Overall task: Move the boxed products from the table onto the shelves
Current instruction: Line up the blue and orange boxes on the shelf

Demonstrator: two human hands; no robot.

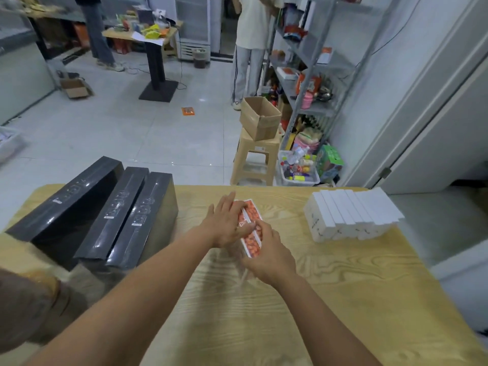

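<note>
The orange-patterned boxes (pixel 254 243) are lying on the counter (pixel 343 286), between long black boxes (pixel 126 215) and white boxes (pixel 351 215). The left grip (pixel 227 225) is pressing them with straight fingers; the right grip (pixel 269 257) is curling around their near end.

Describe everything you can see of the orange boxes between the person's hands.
The orange boxes look like two slim cartons side by side, printed with an orange pattern and edged in white, probably cardboard. They sit near the middle of the wooden table, pointing away from the person. The left hand rests flat against their left side; the right hand grips their near end.
</note>
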